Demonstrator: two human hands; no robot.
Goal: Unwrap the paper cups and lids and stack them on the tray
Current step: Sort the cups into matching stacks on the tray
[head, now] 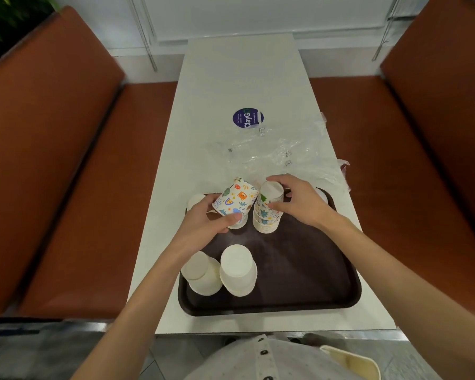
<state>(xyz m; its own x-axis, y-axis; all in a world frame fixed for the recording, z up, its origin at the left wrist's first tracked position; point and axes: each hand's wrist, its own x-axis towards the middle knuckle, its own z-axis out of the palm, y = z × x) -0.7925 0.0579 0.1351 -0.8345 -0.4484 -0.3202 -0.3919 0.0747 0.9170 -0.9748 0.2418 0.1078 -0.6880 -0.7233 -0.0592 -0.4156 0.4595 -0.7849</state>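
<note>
A dark brown tray (299, 270) lies on the near part of the white table. My left hand (203, 223) grips a tilted patterned paper cup (236, 198) over the tray's far left corner. My right hand (299, 201) pinches the top cup of an upside-down stack of patterned cups (266, 218) standing on the tray. Two upside-down stacks of plain white cups (237, 270) (200, 272) stand at the tray's near left. A white lid (195, 201) shows beyond my left hand, and another white piece (322, 195) peeks out behind my right hand.
Crumpled clear plastic wrap (291, 149) lies on the table (244, 78) beyond the tray, reaching the right edge. A round purple sticker (248, 118) is on the tabletop. Brown bench seats (66, 160) flank the table on both sides.
</note>
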